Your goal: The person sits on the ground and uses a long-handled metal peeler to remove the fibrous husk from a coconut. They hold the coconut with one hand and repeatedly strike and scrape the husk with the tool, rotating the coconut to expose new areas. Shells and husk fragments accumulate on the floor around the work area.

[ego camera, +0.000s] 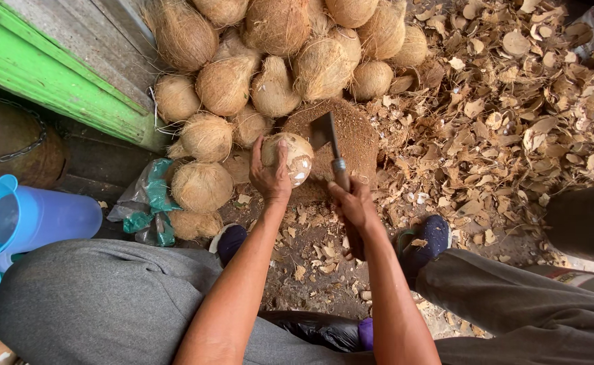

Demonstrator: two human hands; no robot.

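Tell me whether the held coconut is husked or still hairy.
Partly husked: the coconut under the left hand shows smooth pale shell; the pile remains fibrous.

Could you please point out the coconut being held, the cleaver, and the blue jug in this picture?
Coconut (295,157): head view, on its pale shaved side.
Cleaver (324,130): head view, on the flat of the blade.
Blue jug (54,217): head view, on its translucent body.

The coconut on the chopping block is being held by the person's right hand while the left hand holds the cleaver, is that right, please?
Not quite: the hands are swapped. The head view shows the left hand holding the coconut on the chopping block, while the right hand holds the cleaver.
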